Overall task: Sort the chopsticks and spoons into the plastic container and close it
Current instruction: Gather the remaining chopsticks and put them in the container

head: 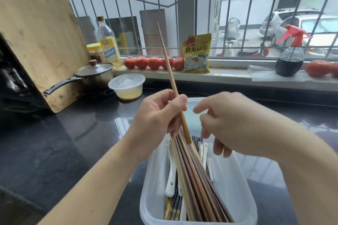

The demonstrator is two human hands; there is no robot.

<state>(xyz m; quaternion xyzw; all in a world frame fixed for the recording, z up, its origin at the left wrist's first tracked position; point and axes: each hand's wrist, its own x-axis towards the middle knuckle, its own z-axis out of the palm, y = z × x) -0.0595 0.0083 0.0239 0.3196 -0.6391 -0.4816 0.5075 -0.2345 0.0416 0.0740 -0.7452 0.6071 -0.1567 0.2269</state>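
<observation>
Above the translucent plastic container (237,197) on the dark glossy countertop (73,142), the left hand (157,120) curls round a bundle of chopsticks (193,173), smooth wooden sticks in pale tan and reddish brown. The bundle slants down into the container, its far ends low near the camera. One pale chopstick (168,64) stands out of the grip, long axis nearly upright, its thin tip leaning slightly left toward the window. White spoons (171,179) lie along the container's left side. The right hand (228,124) hovers just beside, fingers loosely curled, holding nothing.
</observation>
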